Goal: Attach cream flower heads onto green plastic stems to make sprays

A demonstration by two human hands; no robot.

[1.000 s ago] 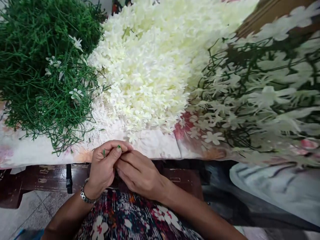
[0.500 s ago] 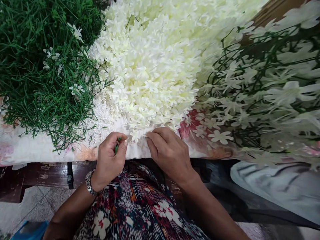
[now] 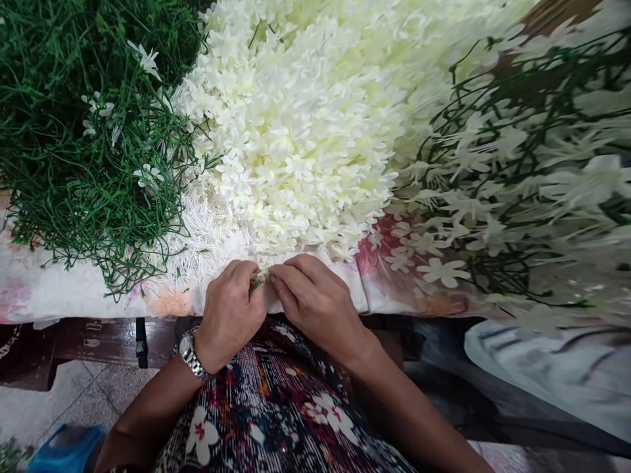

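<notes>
Over the cloth's front edge, my left hand (image 3: 234, 315) is closed around a green plastic stem (image 3: 256, 282), of which only a short piece shows between thumb and fingers. My right hand (image 3: 320, 305) is closed in a pinch, its fingertips meeting those of the left. Whatever the right fingers grip is too small and covered to make out. Just beyond both hands lies a large heap of white artificial flower petals (image 3: 305, 151). To its left is a bundle of thin white stamens (image 3: 204, 223), beside a big pile of green plastic stems (image 3: 89, 164).
Finished-looking white flowers on green stems (image 3: 446, 270) are heaped at the right. A floral cloth (image 3: 64, 289) covers the table. Someone's pale-clothed leg (image 3: 542, 374) is at the lower right. A blue container (image 3: 66, 450) stands on the floor at lower left.
My two hands have come together; a gap between them has closed at the fingertips. The left hand has turned, hiding more of the green stem.
</notes>
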